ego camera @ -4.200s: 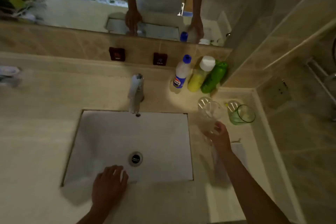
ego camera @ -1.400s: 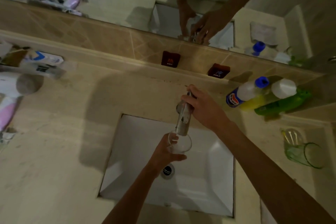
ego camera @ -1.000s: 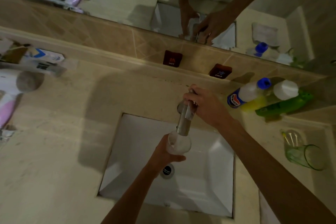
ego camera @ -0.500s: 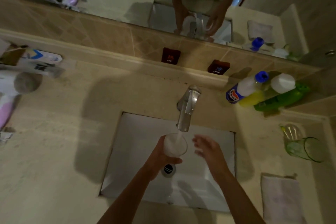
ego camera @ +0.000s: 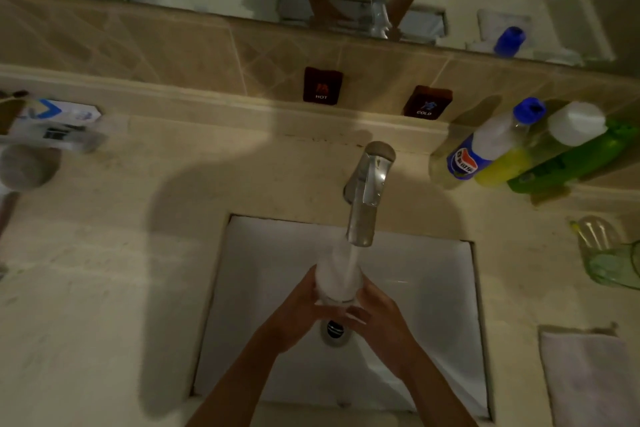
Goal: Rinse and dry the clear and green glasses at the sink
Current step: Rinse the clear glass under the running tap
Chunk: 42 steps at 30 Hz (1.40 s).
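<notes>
Beige stone counter (ego camera: 104, 288), white sink (ego camera: 263, 288), mirror far. Faucet (ego camera: 367, 198) running into clear glass (ego camera: 337, 282) over the basin; left hand (ego camera: 294, 317) and right hand (ego camera: 379, 317) both wrapped round it. Green glass (ego camera: 613, 263) far right on counter, towel (ego camera: 588, 378) near right.

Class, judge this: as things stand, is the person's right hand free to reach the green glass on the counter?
Probably not at once: the right hand helps hold the clear glass under the tap. The way to the green glass looks open.
</notes>
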Each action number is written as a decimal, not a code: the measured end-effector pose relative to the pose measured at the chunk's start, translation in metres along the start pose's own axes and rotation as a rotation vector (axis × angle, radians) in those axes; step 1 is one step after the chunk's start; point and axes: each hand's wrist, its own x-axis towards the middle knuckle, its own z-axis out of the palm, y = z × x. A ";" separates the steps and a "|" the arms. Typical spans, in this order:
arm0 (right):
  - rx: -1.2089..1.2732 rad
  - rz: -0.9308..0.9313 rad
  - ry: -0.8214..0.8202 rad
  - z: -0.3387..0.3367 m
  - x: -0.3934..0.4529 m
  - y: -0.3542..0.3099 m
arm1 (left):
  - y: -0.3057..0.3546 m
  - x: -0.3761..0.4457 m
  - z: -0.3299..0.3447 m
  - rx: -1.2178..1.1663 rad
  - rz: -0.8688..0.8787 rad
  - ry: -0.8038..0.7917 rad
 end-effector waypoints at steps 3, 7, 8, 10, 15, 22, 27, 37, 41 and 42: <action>0.007 -0.025 0.051 -0.006 0.016 0.009 | -0.006 0.010 -0.013 -0.017 -0.006 0.006; 0.004 -0.029 0.055 -0.005 0.029 0.036 | -0.018 0.012 -0.029 0.046 -0.015 0.011; 0.022 -0.020 0.068 -0.007 0.029 0.042 | -0.021 0.012 -0.029 0.060 -0.018 -0.005; 0.064 -0.035 0.068 -0.013 0.028 0.049 | -0.027 0.014 -0.027 0.041 -0.031 -0.026; 0.104 -0.083 0.118 -0.009 0.044 0.057 | -0.031 0.021 -0.025 -0.049 -0.014 0.059; 0.105 -0.129 0.077 -0.015 0.031 0.048 | -0.033 0.012 -0.013 -0.193 -0.031 0.070; 0.123 -0.132 0.054 -0.008 0.020 0.049 | -0.037 0.004 -0.006 -0.121 -0.010 0.091; 0.150 -0.084 0.137 -0.027 0.020 0.061 | -0.053 0.008 0.006 -0.095 -0.003 0.136; 0.144 -0.121 0.163 -0.032 0.025 0.058 | -0.043 0.012 0.013 -0.089 0.026 0.131; 0.126 -0.125 0.171 -0.027 0.026 0.056 | -0.042 0.012 0.012 -0.041 0.046 0.134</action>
